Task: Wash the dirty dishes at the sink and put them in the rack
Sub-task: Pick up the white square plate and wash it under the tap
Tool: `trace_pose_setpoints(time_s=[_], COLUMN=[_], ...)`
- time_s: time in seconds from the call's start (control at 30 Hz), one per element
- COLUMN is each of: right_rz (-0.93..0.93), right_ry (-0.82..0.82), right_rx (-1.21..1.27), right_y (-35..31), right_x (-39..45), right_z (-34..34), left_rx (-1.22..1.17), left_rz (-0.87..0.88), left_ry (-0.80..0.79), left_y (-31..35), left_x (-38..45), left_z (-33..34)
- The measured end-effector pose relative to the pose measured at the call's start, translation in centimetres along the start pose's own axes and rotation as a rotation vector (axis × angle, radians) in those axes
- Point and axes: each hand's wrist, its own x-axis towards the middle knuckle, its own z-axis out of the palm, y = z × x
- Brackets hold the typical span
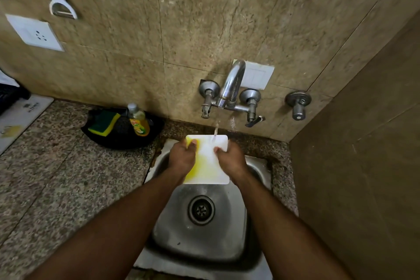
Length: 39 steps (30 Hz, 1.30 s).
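1. The granite countertop [56, 166] is being seen running along the tiled wall, with the steel sink [204, 241] sunk in near its right end, against the back edge.
2. A black tray [122, 138] is being kept at the counter's back edge, left of the sink; a green and yellow sponge [104, 124] and a bottle of dish soap [138, 123] are being held in it. The rack is not being shown clearly.
3. Water is being run from the wall tap [231, 88] onto the top part of a white rectangular plate [210, 166], which is being held tilted over the sink's back rim, above the basin.
4. The plate is being marked by a yellow stain across its left and middle.
5. The plate is being gripped at its left edge by the left hand [183, 158], thumb curled over the face near the upper corner.
6. The right edge is being gripped by the right hand [231, 160], its thumb pressed on the face beside the stream.
7. The plate is being judged stiff, fairly light, breakable if ceramic, and slippery while wet; a two-sided hold on the long edges, thumbs on top and fingers underneath, is being judged safest.
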Motion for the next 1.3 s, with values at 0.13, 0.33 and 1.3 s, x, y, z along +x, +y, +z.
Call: trace_pose_setpoints(time_s=[0.13, 0.33, 1.3], right_rz=[0.057, 0.107, -0.467], right_ry=[0.168, 0.238, -0.107], right_rx=[-0.280, -0.463, -0.912], right_y=[-0.9, -0.2, 0.9], right_x=[1.0, 0.4, -4.6], right_z=[-0.8, 0.3, 1.6], left_rx=[0.012, -0.060, -0.496], left_rz=[-0.003, -0.034, -0.378], left_ry=[-0.045, -0.076, -0.256], left_y=[0.4, 1.4, 1.3], left_x=[-0.5, -0.5, -0.8], left_z=[0.9, 0.4, 1.5])
